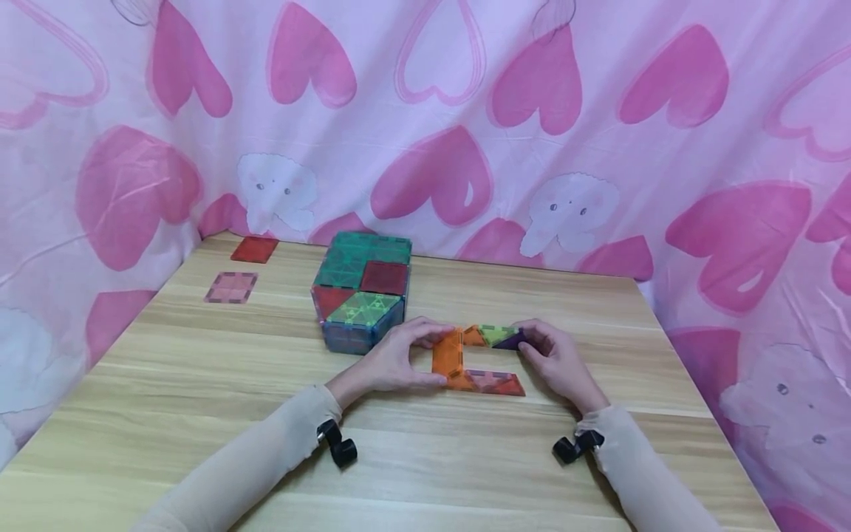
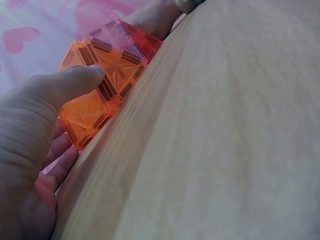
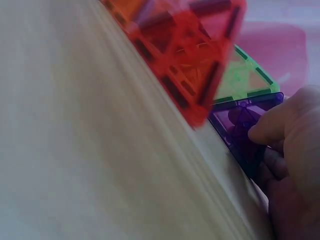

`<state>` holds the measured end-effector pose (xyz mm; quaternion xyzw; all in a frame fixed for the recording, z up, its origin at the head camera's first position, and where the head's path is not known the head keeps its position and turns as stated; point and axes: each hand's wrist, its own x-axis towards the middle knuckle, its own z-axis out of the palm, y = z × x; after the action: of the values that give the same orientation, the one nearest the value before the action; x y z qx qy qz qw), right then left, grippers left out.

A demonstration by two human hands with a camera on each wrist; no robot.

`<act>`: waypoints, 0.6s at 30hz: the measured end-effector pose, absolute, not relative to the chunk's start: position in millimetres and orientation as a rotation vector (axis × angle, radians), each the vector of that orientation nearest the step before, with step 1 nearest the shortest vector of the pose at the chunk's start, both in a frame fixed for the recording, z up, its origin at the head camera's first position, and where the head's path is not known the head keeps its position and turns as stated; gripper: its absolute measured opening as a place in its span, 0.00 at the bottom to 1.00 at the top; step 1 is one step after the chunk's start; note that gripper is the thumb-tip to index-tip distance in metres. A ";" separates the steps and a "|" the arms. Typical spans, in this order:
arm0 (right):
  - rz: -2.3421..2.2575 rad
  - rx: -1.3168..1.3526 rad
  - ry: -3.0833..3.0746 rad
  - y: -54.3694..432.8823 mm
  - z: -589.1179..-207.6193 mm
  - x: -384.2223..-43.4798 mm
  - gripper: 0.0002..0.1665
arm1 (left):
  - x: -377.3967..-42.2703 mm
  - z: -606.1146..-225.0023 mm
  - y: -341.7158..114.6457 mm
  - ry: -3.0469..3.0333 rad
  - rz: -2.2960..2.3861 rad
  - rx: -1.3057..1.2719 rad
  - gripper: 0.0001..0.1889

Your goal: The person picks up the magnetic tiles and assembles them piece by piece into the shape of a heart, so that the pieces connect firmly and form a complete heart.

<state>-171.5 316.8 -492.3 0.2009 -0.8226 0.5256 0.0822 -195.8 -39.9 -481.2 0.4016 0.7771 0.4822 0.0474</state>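
My left hand holds an orange square magnetic tile, thumb at its near end and fingers at the far end. Two rows of triangular tiles run rightward from that square, all standing on edge. In the near row, an orange triangle leads to a pink tile and a red triangle. The far row has an orange triangle, a yellow-green triangle and a purple triangle. My right hand pinches the purple one between thumb and fingers.
Behind my left hand stands a many-sided block of magnetic tiles, green, red and blue. A red square tile and a pink square tile lie at the back left of the wooden table. A pink heart-print curtain surrounds it.
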 end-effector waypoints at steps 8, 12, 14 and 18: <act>1.590 0.676 -2.515 307.2 -488.8 -163.1 0.21 | -196.0 -483.5 -39.7 2.365 1.476 1.204 0.44; 1.555 0.667 -2.546 306.9 -486.9 -163.2 0.22 | -196.8 -484.6 -40.2 2.359 1.478 1.200 0.44; 1.535 0.669 -2.553 306.9 -486.5 -163.4 0.22 | -197.3 -485.2 -40.6 2.354 1.481 1.199 0.43; 1.530 0.673 -2.551 306.8 -487.8 -163.9 0.23 | -197.5 -486.2 -40.9 2.350 1.482 1.201 0.44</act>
<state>-163.9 306.8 -487.8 0.2204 -0.8356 0.5011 0.0459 -197.5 -40.9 -486.2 0.3961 0.7751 0.4889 0.0576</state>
